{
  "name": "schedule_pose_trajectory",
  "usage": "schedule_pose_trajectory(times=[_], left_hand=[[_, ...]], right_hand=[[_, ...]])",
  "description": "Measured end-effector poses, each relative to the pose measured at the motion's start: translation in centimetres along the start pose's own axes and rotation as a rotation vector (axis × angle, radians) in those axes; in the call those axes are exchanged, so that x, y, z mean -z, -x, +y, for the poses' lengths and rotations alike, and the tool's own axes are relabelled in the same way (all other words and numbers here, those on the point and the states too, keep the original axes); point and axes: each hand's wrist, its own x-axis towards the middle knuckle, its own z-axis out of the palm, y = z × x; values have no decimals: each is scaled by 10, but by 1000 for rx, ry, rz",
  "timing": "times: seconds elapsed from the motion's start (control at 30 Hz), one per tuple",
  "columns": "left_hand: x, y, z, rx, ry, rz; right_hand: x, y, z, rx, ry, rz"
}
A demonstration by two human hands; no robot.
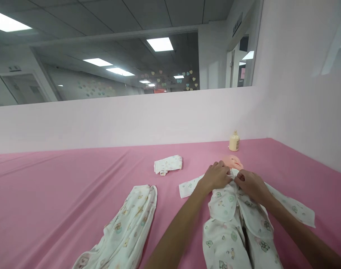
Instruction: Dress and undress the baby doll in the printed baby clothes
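Note:
A baby doll [233, 162] lies on its back with its head toward the wall. It is dressed in a white printed baby shirt [222, 205], whose sleeves spread out to both sides, and matching pants [225, 243]. At the neckline my left hand [217, 175] is closed on the shirt's edge. My right hand [250, 185] pinches the shirt just beside it, its fingertips close to the left ones. The fingers hide most of the collar and the doll's chin. Below them the two front panels hang apart in a narrow gap.
A folded white printed cloth [168, 164] sits left of the doll. Nearer me lies a longer printed garment or wrap [128, 224]. A cream pump bottle [234, 142] stands by the wall. The pink sheet [61, 194] has creases; a window [117, 63] is behind.

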Motion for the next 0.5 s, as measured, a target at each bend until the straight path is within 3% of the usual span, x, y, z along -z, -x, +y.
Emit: schedule_pose_trajectory(times=[0.23,0.5], left_hand=[[-6,0,1,-116,38,-3],[-3,-3,0,-128,27,-26]], right_hand=[[3,11,-4,11,-7,-21],[3,12,-19,28,166,-25]])
